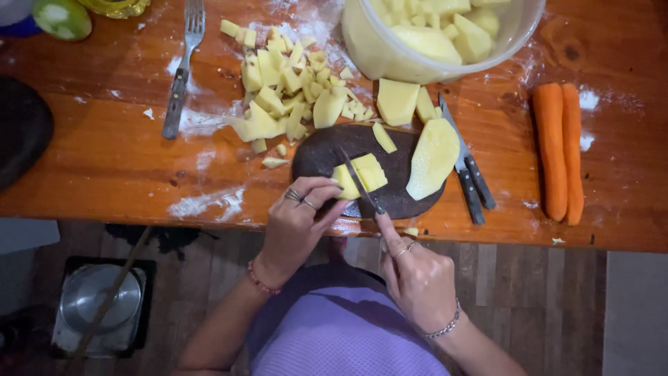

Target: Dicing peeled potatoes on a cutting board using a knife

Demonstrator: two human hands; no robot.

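On a dark oval cutting board (327, 154) at the table's near edge lies a sliced potato piece (363, 176). My left hand (299, 219) steadies that piece with its fingertips. My right hand (416, 275) grips a knife (358, 181) whose blade lies across the piece. A larger potato half (433, 157) rests on the board's right side, and a small slice (383, 137) sits near the top.
A heap of diced potato (285, 87) lies behind the board. A plastic bowl (390, 59) of potato chunks stands at the back. Two knives (470, 174), two carrots (560, 146), a fork (182, 69) and a dark pan (21, 129) are on the wooden table (111, 160). A metal pot (101, 299) sits on the floor.
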